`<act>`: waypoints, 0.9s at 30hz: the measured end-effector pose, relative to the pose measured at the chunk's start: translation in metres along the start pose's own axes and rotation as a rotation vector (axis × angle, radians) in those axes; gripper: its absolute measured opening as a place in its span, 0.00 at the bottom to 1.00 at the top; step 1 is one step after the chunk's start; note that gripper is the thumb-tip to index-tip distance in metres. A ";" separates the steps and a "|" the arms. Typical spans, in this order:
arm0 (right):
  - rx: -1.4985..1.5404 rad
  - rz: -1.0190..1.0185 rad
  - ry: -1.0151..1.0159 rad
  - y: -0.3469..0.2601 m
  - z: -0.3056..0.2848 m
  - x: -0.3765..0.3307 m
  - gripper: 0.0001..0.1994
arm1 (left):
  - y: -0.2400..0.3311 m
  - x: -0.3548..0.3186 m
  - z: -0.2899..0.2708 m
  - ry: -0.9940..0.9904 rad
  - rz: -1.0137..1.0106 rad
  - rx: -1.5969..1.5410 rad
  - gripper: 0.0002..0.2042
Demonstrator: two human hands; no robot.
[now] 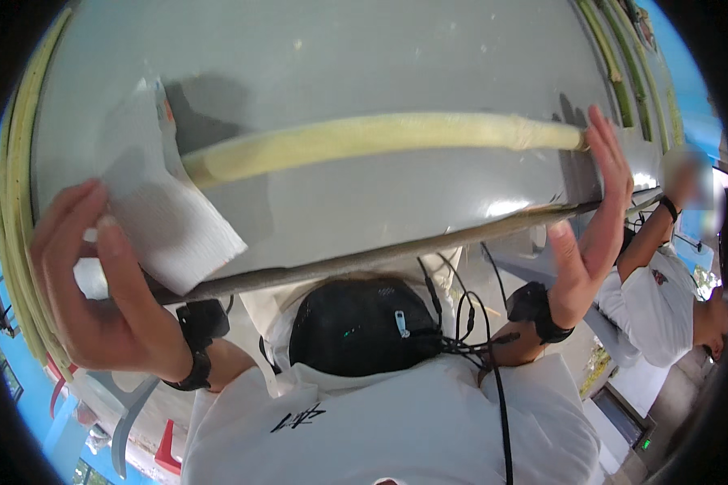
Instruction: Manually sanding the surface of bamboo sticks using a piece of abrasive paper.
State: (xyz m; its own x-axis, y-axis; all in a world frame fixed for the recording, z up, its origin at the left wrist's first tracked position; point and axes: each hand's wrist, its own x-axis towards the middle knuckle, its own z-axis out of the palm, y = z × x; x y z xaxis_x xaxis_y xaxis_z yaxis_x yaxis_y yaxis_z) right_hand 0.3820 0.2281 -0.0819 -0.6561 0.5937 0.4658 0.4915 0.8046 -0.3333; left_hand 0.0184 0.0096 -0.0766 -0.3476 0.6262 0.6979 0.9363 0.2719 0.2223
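A pale yellow-green cane (356, 136), stripped-looking with a joint near its right end, lies across the grey table in front of me. My left hand (97, 283) is closed on a white paper towel (166, 214), with part of it showing between thumb and fingers. That towel stands up beside the cane's left end and hides its tip. At the other end, my right hand (594, 210) has its fingers stretched out and thumb apart, the palm side at the cane's tip; whether they touch is hard to tell. Both wrists wear black straps with small devices.
Long pale stalks (16, 202) lie along the table's left edge, and several green stalks (623, 81) at the far right. A black pouch (352, 327) with cables hangs at my waist below the table edge (396, 255). Another person (655, 299) sits at the right.
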 end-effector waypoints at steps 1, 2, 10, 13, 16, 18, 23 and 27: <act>0.017 -0.001 -0.011 0.002 -0.001 0.000 0.43 | -0.003 0.000 0.000 -0.002 0.019 0.003 0.11; -0.014 -0.022 -0.055 0.003 -0.002 0.000 0.44 | -0.005 -0.001 -0.001 -0.016 0.017 -0.021 0.11; -0.004 -0.012 -0.028 0.010 -0.002 -0.004 0.46 | -0.019 -0.005 -0.001 -0.001 0.041 -0.035 0.11; -0.007 -0.023 -0.043 0.012 -0.003 -0.003 0.46 | -0.019 -0.002 -0.004 -0.025 0.064 -0.048 0.11; -0.020 -0.034 -0.059 0.014 -0.005 -0.003 0.45 | -0.014 -0.003 -0.003 -0.011 0.027 -0.063 0.11; -0.015 -0.022 -0.061 0.013 -0.005 -0.004 0.46 | -0.009 -0.004 -0.002 0.004 -0.002 -0.069 0.11; -0.006 0.058 -0.062 0.006 -0.007 -0.005 0.48 | 0.001 -0.004 -0.002 -0.004 -0.032 -0.079 0.11; -0.044 0.105 -0.077 -0.002 -0.008 -0.005 0.48 | -0.002 -0.002 -0.006 -0.033 -0.006 -0.020 0.14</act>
State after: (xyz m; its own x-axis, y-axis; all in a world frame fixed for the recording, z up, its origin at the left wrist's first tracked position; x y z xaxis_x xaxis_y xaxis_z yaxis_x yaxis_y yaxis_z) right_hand 0.3884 0.2234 -0.0768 -0.6408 0.6751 0.3655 0.5831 0.7377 -0.3403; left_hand 0.0170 0.0039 -0.0743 -0.3546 0.6484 0.6736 0.9348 0.2615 0.2403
